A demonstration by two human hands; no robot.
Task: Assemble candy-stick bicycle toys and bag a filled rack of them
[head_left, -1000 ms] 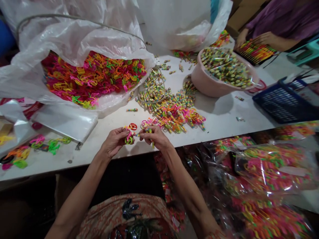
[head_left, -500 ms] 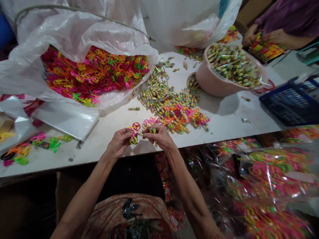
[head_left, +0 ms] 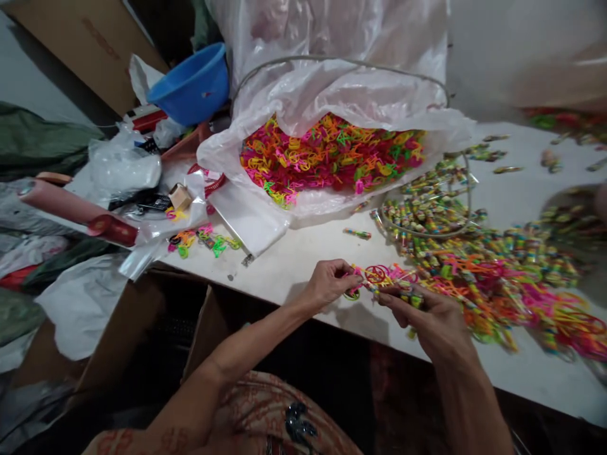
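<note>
Over the front part of the white table, my left hand [head_left: 329,287] pinches small bright plastic pieces [head_left: 351,294], pink and green, with ring shapes. My right hand [head_left: 429,311] is closed around short clear tubes with multicoloured filling [head_left: 415,299]. The fingertips of both hands are close together, and a red plastic ring [head_left: 375,273] shows between them. Whether the pieces are joined to a tube I cannot tell. Beyond my right hand lies a pile of filled tubes [head_left: 427,212], with pink, orange and yellow plastic tops at its near side [head_left: 502,291].
A large white plastic bag [head_left: 303,212] full of coloured plastic pieces [head_left: 332,158] stands open behind my hands. Flat clear bags [head_left: 253,221] and loose pieces [head_left: 218,243] lie to the left. A blue basin [head_left: 190,85] is further back. Cardboard boxes [head_left: 109,335] stand below the table edge.
My view has swung left, so the table's things sit further right. The blue basin has come into view; the pink basin and co-worker have left it. Both hands keep their grip.
</note>
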